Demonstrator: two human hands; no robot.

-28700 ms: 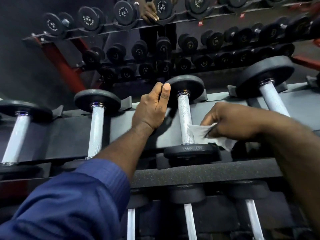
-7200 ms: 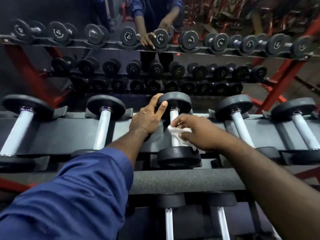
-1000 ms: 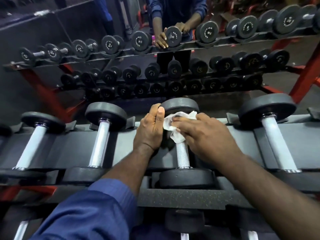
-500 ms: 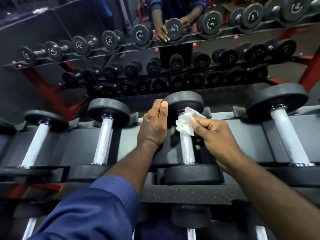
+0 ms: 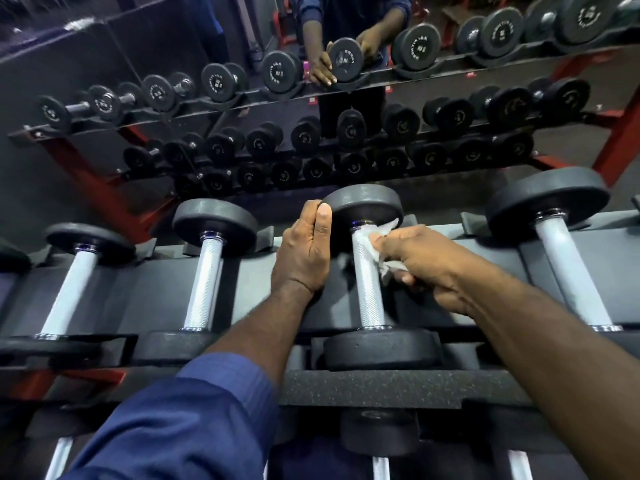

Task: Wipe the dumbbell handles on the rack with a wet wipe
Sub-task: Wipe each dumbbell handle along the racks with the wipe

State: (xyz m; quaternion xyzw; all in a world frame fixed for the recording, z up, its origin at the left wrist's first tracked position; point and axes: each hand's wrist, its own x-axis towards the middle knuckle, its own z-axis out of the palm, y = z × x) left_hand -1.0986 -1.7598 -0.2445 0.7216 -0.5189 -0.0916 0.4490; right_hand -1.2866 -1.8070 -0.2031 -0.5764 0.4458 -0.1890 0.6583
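Nearest me, the rack's [image 5: 374,389] speckled front rail carries the dumbbell [image 5: 381,348], its near head seated in the cradle. The knurled handle [image 5: 370,299] runs away from there, bare along its lower stretch. Higher up, the right hand [image 5: 426,265] pinches the wet wipe [image 5: 365,242] against the handle's far end, just under the collar. I'd say the wipe wants wrapping right round the bar and drawing toward the near head in one firm pull, with a twist so the underside is reached; the knurling may snag it. Beyond, the left hand [image 5: 304,251] is clamped on the far head [image 5: 367,206], thumb up. That steadying grip is worth holding so nothing rolls.
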